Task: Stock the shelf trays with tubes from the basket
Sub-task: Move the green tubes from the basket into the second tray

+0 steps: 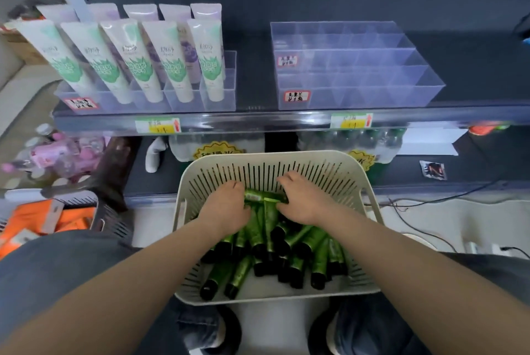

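1. Both bare forearms come in from the bottom corners and converge forward and down into the basket [370, 211].
2. The left hand [226, 208] is turned back-up, with its fingers curled downward and their tips hidden among the tubes.
3. The right hand [304, 199] mirrors it, knuckles up, with the thumb pointing toward the other hand and the fingers bent over.
4. A small bunch of tubes [259, 196] lies crosswise between the two hands near the far wall of the basket. Each hand curls round one end of it.
5. The other green tubes [321, 260] lie piled in the near half of the basket, under and behind the wrists, most with their black caps pointing toward the person.
6. The basket is cream with slotted sides and sits just in front of the person's knees, below the front edge of the shelf [258, 120].
7. On the shelf, the left tray [226, 96] holds a front row of white-and-green tubes [210, 62] standing cap-down, with purple tubes [206, 11] in a row behind.
8. The right tray [430, 87] is clear plastic, stepped in rows of divided compartments, with red-bordered labels [296, 95] on its front faces. It stands well apart from the left tray.
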